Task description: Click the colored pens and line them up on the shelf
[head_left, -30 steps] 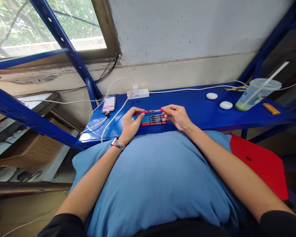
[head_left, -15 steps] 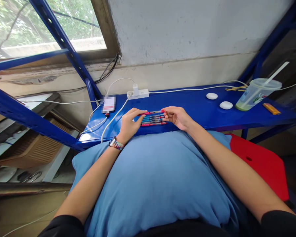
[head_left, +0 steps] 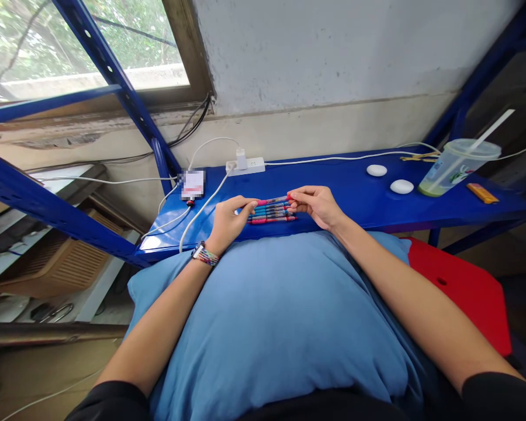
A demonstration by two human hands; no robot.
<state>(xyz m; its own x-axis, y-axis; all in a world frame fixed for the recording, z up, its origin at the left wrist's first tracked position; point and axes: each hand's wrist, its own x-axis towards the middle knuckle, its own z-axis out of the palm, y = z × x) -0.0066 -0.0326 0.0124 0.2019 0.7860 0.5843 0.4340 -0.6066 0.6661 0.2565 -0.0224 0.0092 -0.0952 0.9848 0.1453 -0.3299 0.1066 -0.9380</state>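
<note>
A pen (head_left: 274,200) with pink-red ends is held level between my two hands. My left hand (head_left: 231,219) pinches its left end between thumb and fingers. At the other end, the fingers of my right hand (head_left: 318,206) close on the red tip. Just below it, several blue and red pens (head_left: 272,214) lie side by side on the blue desk (head_left: 328,181). My fingers partly cover the ends of that row.
Behind the pens sit a white power strip (head_left: 252,166) and a pixelated device (head_left: 193,185) with cables. On the right are two white oval objects (head_left: 402,186), a plastic cup with a straw (head_left: 453,166) and an orange packet (head_left: 482,193). A blue pillow (head_left: 289,304) fills my lap.
My right hand has closed more firmly on the pen's red end and shifted slightly. The left hand stays nearly in place, and the row of pens looks the same.
</note>
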